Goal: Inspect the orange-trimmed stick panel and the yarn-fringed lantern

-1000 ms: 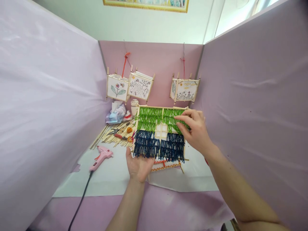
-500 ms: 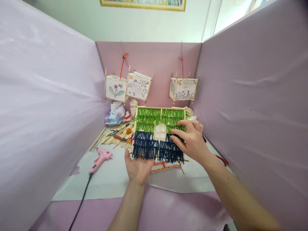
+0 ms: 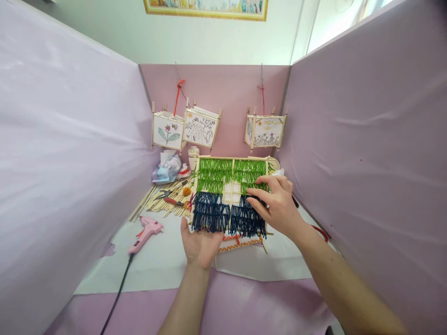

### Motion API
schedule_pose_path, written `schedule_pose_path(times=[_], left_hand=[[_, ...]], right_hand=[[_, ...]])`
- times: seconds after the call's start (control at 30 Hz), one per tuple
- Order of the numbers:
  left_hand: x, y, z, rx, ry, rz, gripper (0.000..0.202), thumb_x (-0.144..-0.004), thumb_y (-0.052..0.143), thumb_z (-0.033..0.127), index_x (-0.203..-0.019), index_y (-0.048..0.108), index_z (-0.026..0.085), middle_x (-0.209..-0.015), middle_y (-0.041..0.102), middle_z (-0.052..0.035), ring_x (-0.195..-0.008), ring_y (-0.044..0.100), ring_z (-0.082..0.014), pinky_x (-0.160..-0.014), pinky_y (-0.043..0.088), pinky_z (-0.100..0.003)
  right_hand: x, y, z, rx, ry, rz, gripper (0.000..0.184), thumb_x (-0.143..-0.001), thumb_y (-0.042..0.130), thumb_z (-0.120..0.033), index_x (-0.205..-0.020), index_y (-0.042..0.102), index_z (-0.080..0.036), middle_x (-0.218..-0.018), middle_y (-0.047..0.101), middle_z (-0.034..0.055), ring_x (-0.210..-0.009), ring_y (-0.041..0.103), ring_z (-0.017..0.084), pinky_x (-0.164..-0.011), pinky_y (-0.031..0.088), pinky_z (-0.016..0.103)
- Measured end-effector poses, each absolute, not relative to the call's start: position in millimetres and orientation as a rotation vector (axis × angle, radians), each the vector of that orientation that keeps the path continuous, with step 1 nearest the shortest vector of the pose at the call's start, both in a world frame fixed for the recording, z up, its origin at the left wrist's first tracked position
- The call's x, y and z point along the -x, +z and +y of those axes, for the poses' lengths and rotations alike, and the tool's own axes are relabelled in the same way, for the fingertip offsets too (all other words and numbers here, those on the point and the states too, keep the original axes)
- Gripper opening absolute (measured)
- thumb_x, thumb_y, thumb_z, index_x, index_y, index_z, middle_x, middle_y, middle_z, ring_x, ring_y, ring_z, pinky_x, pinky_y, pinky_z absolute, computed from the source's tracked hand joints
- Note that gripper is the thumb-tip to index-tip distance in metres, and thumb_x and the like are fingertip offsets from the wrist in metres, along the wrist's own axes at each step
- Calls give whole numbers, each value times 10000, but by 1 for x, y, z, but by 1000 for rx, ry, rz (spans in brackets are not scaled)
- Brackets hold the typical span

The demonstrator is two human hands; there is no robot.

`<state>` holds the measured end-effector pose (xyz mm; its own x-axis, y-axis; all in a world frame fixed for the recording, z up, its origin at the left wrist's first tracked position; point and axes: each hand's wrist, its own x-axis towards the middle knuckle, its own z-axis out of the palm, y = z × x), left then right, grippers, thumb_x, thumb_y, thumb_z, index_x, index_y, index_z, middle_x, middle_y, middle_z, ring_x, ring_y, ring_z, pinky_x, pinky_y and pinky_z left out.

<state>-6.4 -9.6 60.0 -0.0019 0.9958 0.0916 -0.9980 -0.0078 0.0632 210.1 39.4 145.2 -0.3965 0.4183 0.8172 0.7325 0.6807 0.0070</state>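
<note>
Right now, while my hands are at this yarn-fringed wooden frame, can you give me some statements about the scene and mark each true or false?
1. Bright green yarn fringe sits above dark blue yarn fringe on the rectangular wooden frame. True.
2. The right hand is under the frame's lower edge. False: the left hand is; the right hand is at the frame's right side.
3. A pink plastic glue gun lies left of the frame. True.
4. A small round orange ball lies right of the frame. False: it lies left, among thin wooden sticks.
</note>
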Motion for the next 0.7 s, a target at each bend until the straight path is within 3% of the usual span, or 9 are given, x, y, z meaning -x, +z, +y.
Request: schedule_pose_path(times=[0.23,0.5,0.7], left_hand=[[7,59,-10,-132,1566,-32,378,-878,560,470,-1156,693,250,-1224,691,-63,-1230,577,-255,-1129,316,-466],[8,59,-10,-125,1561,-38,360,-891,535,468,-1114,709,246,-1211,698,-63,-1207,593,-240,-1114,340,-447],[7,60,-11,-117,1546,-59,357,-892,528,474,-1105,711,252,-1202,702,-58,-1214,589,-244,-1094,363,-450]], right_hand=[[-208,150,37,880,-441,-2036,214,-923,594,-388,-970,753,-253,-1128,612,83,-1085,468,272,-927,319,444],[-205,169,57,937,-486,-1882,217,-890,635,-296,-1093,676,-233,-1128,609,89,-1077,472,276,-905,327,435],[-198,181,68,992,-505,-1925,140,-877,644,-341,-966,690,-243,-1134,591,91,-1082,455,294,-858,296,432]])
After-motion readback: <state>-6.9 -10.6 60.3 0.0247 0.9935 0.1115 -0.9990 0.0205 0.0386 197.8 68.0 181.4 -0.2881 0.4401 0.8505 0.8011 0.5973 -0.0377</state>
